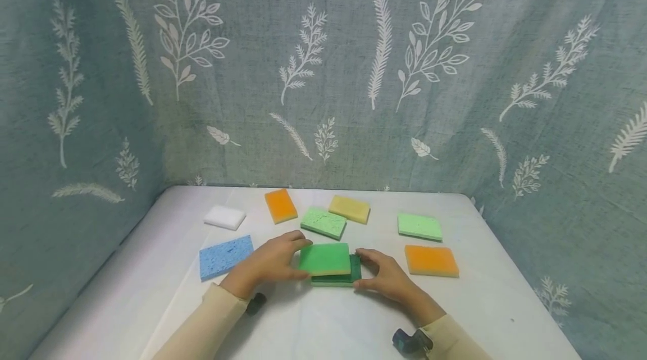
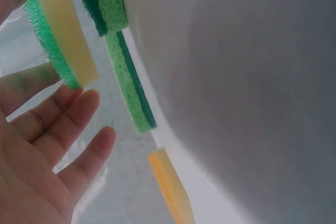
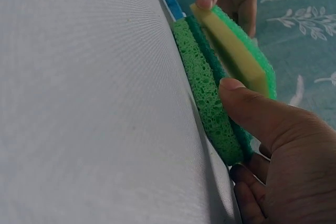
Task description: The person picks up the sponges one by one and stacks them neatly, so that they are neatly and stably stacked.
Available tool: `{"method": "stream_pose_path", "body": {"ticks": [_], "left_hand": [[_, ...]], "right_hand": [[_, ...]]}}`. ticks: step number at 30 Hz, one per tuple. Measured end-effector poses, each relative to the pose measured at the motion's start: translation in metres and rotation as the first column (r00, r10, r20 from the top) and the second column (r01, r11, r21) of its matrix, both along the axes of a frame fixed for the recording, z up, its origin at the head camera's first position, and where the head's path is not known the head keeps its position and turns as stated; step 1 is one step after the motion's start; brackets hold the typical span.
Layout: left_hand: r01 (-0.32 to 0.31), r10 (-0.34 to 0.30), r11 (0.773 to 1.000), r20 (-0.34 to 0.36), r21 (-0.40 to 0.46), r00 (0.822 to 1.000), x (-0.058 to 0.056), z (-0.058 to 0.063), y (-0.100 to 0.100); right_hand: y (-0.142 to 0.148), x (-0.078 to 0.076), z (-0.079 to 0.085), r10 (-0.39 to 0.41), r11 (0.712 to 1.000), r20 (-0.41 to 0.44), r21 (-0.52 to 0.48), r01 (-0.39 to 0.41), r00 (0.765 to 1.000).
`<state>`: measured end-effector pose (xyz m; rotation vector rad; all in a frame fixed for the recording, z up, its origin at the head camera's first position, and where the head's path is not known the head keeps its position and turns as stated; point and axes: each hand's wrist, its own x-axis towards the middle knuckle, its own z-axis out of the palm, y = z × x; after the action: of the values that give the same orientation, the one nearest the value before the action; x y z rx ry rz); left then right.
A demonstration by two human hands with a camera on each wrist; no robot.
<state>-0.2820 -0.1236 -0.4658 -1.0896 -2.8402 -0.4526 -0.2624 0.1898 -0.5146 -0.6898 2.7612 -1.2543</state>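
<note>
My left hand pinches a yellow sponge with a bright green scouring side by its left end, green side up. It is held slightly above a green sponge with a dark green scouring side, which lies on the table. In the right wrist view, a gap shows between the held sponge and the lower one. My right hand grips the right end of the lower sponge between thumb and fingers. Part of the lower sponge's top is hidden beneath the raised one.
On the white table lie a blue sponge, a white one, two orange ones, a yellow one and two light green ones. A patterned curtain surrounds the table's back and sides.
</note>
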Motion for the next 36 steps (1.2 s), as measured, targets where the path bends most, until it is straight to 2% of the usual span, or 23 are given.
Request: {"method": "stream_pose_path", "body": {"ticks": [10, 16, 23, 36], "left_hand": [[0.033, -0.033, 0.999, -0.016, 0.002, 0.999, 0.001, 0.0, 0.014], [0.032, -0.032, 0.999, 0.003, -0.008, 0.999, 0.001, 0.001, 0.02], [0.044, -0.044, 0.999, -0.032, -0.018, 0.998, 0.002, 0.003, 0.023], [0.047, -0.049, 0.998, -0.032, -0.049, 0.998, 0.002, 0.002, 0.026]], "right_hand": [[0.0, 0.001, 0.0, -0.022, 1.0, 0.007, 0.002, 0.022, 1.0], [0.0, 0.001, 0.0, -0.026, 1.0, 0.017, -0.009, 0.026, 1.0], [0.0, 0.001, 0.002, -0.012, 1.0, -0.002, -0.012, 0.012, 1.0], [0.001, 0.0, -0.001, -0.026, 0.999, 0.011, -0.022, 0.026, 1.0]]}}
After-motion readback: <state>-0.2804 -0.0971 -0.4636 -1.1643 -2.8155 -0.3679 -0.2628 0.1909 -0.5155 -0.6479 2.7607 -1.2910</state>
